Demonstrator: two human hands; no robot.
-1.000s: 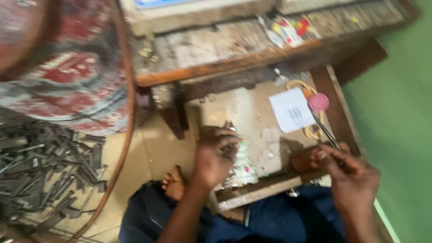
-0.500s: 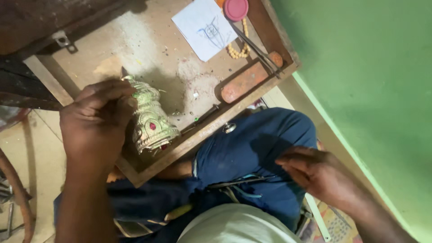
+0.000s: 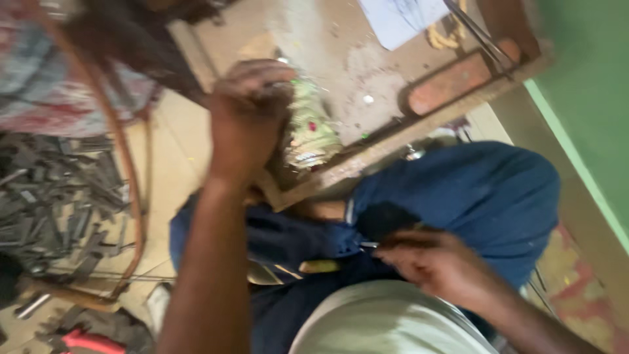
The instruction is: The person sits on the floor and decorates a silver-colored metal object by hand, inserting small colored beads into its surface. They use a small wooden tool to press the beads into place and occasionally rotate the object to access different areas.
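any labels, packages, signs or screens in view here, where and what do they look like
White paper sheet: top centre on the wooden tray, a flat rectangle cut off by the frame edge, with faint dark pen lines.
No packages, signs or screens visible; the picture is blurred.

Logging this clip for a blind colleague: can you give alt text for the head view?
The left hand grips a small pale green ornament on a shallow wooden tray resting over the person's lap. The right hand is down at the blue trousers. Dark metal pieces lie on the floor to the left.

rough, dusty wooden tray [image 3: 419,128]
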